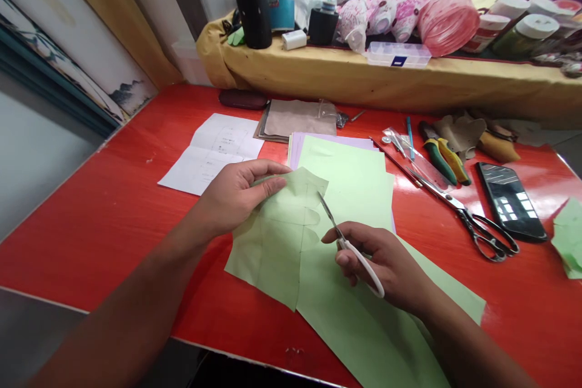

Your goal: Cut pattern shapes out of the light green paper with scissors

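My left hand (pixel 248 191) pinches the upper left edge of a pale green paper piece (pixel 277 248), its thumb lying on top. Pencil lines run across this piece, and its right side has rounded tabs cut along it. In my right hand (pixel 373 257) is a small pair of scissors with white handles (pixel 364 264). Their blades point up and left, with the tips close to the piece's upper right edge; whether they touch it I cannot tell. Beneath both hands lie larger green paper sheets (pixel 357 194), partly covered by the piece and my right forearm.
A folded white sheet with drawings (pixel 222 145) lies at left on the red table (pixel 113 212). To the right are large black-handled scissors (pixel 477 227), a phone (pixel 511 200) and pliers (pixel 443 151). Behind stands a cloth-covered ledge (pixel 295 66) crowded with jars and bags.
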`<state>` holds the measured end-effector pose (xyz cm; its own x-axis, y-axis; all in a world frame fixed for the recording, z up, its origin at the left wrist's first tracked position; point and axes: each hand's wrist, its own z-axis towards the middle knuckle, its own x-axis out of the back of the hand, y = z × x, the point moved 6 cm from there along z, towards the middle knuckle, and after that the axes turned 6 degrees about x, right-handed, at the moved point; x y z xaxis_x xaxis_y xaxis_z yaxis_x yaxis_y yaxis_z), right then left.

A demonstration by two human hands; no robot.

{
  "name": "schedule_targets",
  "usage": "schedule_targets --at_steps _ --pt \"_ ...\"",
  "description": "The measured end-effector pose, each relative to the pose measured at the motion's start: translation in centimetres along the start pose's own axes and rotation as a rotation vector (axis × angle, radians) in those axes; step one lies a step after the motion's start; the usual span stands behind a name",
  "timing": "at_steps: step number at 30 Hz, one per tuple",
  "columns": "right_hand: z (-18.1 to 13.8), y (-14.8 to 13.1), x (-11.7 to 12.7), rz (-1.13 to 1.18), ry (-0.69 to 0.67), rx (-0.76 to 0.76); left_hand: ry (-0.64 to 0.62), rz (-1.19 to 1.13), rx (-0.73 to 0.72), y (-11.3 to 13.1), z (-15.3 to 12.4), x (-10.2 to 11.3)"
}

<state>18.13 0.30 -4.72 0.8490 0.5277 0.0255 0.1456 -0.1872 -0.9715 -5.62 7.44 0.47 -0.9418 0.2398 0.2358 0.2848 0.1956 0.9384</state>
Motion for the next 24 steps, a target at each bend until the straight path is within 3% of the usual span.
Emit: schedule_targets --at_steps 24 --pt "-0.10 0.06 0.02 -0.001 -0.002 -0.004 -0.018 -0.020 0.000 0.07 0.04 -0.10"
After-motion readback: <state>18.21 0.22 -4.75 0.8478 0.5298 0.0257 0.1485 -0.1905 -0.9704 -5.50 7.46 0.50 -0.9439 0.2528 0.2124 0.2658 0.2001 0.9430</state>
